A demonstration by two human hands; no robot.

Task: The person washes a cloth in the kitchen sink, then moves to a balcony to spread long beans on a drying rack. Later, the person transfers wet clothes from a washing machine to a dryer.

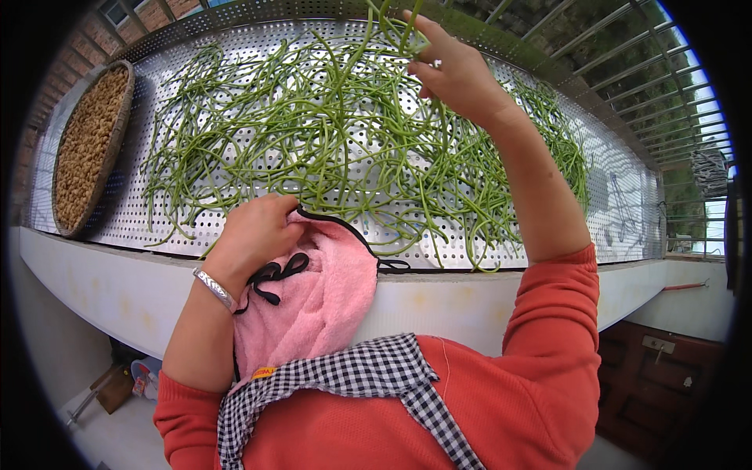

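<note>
My left hand point(258, 232) is closed on the black-trimmed edge of a pink plush apron point(329, 288), which hangs in folds below it and bears a black bow. The apron's black-and-white checked top point(352, 364) lies across my chest. My right hand point(452, 70) reaches over the far side of a perforated metal tray point(200, 229). Green stalks point(408, 35) pass between its spread thumb and forefinger; whether it grips them is unclear. Beneath both arms, many long thin green vegetable stalks point(329, 135) lie tangled across the tray.
A round woven basket point(108, 170) of tan, nut-like pieces point(91, 147) stands at the tray's left end. Metal bars point(634, 76) rise along the far and right sides. A pale ledge point(440, 299) runs along the near edge. Thin wire hangers point(623, 205) lie at the right end.
</note>
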